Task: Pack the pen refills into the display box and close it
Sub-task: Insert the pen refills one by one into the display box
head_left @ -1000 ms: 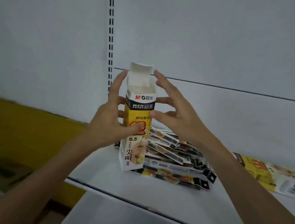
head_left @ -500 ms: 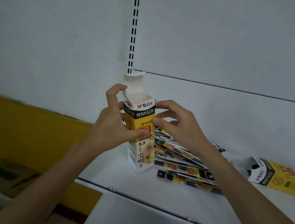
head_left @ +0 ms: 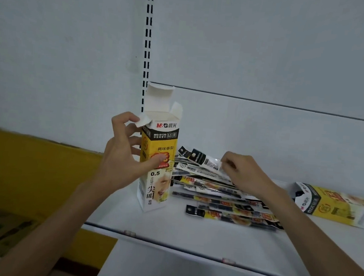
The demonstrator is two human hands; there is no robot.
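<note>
Your left hand [head_left: 120,161] grips the tall yellow-and-white cardboard display box [head_left: 156,179]. The thumb lies across the near face, the fingers curl round the left side, and the forefinger hooks against the small left flap at the rim. The box stands upright toward the left end of the white metal shelf [head_left: 190,236], its base set back from the shelf's near edge. Its mouth is open: the lid flap stands up on the far side and the right flap leans outward, so the space above the rim is free. Your right hand [head_left: 243,175] pinches the right end of the topmost black-and-white plastic refill packet [head_left: 199,157], whose black header end sits just beside the box's right wall. Under it, the loose pile of yellow-and-black refill packets [head_left: 219,201] fans out to the right, touching the box low down. Bare shelf runs along the near side of both. A second yellow cardboard box [head_left: 334,204] lies on its side at the far right, apart from the pile. The slotted black-and-white upright rail [head_left: 147,48] rises just behind the lid flap.
</note>
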